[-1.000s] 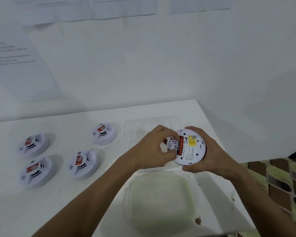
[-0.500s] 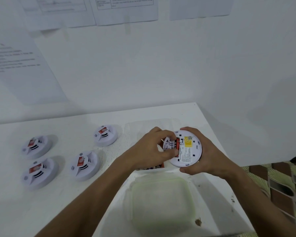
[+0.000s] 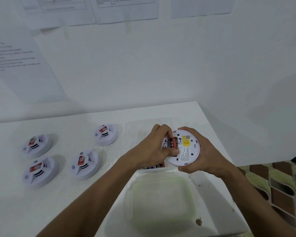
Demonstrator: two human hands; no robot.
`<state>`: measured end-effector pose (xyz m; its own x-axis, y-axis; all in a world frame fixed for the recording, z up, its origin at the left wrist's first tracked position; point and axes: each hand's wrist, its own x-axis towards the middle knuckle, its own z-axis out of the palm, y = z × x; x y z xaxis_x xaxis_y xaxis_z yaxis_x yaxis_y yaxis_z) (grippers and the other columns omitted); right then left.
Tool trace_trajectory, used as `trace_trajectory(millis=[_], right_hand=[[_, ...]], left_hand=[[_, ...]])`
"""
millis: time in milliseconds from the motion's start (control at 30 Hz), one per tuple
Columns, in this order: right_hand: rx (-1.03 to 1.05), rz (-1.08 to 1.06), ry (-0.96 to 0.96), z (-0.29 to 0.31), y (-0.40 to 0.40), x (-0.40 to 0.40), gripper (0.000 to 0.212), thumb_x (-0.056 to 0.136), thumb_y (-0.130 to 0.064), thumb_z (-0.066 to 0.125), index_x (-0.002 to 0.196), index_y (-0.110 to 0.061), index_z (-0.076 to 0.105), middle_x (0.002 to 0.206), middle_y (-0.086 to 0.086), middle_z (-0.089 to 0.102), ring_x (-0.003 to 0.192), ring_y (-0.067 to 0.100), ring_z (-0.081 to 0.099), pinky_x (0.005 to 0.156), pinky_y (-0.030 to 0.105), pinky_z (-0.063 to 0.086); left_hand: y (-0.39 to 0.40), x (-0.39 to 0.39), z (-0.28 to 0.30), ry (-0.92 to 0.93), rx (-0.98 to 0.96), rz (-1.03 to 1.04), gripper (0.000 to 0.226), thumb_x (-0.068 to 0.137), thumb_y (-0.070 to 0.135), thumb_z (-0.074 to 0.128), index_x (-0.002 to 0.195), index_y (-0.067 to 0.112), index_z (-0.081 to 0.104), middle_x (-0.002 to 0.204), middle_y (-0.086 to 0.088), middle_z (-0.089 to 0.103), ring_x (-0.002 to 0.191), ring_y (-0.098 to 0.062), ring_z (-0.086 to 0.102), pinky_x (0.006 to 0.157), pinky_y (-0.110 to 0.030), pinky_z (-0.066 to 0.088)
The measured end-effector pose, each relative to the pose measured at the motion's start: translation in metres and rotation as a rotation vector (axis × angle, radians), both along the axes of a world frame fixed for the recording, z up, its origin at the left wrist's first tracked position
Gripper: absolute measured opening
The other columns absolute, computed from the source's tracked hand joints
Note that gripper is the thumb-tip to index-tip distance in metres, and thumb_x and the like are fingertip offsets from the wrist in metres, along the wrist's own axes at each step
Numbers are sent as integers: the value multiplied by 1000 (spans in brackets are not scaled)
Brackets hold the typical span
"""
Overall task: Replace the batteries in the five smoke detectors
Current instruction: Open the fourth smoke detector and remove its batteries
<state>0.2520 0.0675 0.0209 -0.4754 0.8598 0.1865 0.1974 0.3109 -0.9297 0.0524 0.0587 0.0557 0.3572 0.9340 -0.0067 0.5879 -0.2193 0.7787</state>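
My right hand [image 3: 202, 154] grips a white smoke detector [image 3: 186, 151] held above the table with its back side up, showing a yellow label. My left hand [image 3: 154, 147] pinches a red-and-black battery [image 3: 172, 142] at the detector's open battery bay, thumb against its near end. Several more smoke detectors stand face up on the table to the left: one [image 3: 106, 134] at the back, one [image 3: 84, 164] nearer, one [image 3: 36, 145] at far left and one [image 3: 38, 171] in front of it.
A clear box [image 3: 152, 168] holding batteries stands under my hands. A clear lid with a green rim [image 3: 162, 202] lies in front of it. The white table [image 3: 67, 194] ends at right, beside a patterned floor [image 3: 280, 185]. Papers hang on the wall behind.
The small white cover piece that my left hand held a second ago is out of sight. My left fingers have closed round the battery in the bay. The detector shifted slightly.
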Motion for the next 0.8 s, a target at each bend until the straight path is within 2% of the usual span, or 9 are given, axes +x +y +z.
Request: trace_trajectory(millis=[100,200,267,367,500,567,667,800], right_hand=[[-9,2,-2,0,2,2,90,47,-1,86,128,-22,53,114,-11,62,103,14,63,81,22,54],[-19,-7,4,0,5,3,89,50,2,85,129,-20,52,115,-9,62,103,13,63,81,23,55],[-17,-18,-1,0,6,4,88,50,2,85,129,-22,52,114,-11,62,103,12,63,80,22,54],[-13,-25,-7,-1,5,8,86,51,5,84,126,-26,55,115,-10,61,104,12,63,80,20,54],[-26,-96,-24,-4,1,29,88,50,-4,87,127,-27,51,114,-15,61,107,10,62,81,19,53],[-40,-127,-29,-6,-1,41,89,49,-8,88,127,-29,50,115,-16,62,109,9,61,82,17,53],[-53,-137,-41,-9,-3,47,91,48,-13,89,128,-29,50,117,-15,61,111,9,61,83,18,53],[-51,-138,-36,-12,-4,45,91,48,-18,90,129,-29,50,119,-14,61,114,12,60,87,20,53]], left_hand=[[1,1,-3,-5,52,23,30,87,29,69,97,25,42,104,5,40,94,-10,49,79,-28,53],[1,4,-7,-33,220,96,22,90,34,64,94,26,43,102,6,41,90,-2,46,73,-15,43],[0,7,-11,-50,321,148,19,91,30,63,89,24,45,95,6,46,84,-2,47,69,-11,38],[2,11,-11,-123,264,207,16,89,21,67,86,19,51,82,4,61,75,-7,56,65,-16,45],[11,2,-14,-303,126,413,20,81,23,77,87,23,58,69,13,66,64,-1,60,63,-18,50],[13,-2,-23,-198,80,417,18,78,24,79,84,21,62,68,14,68,64,-1,62,63,-17,51],[14,1,-41,-2,-2,358,20,76,27,81,87,18,67,84,3,71,71,-9,65,58,-9,46],[21,8,-61,182,-61,318,22,78,28,79,91,14,69,88,-3,69,72,-13,62,56,-14,44]])
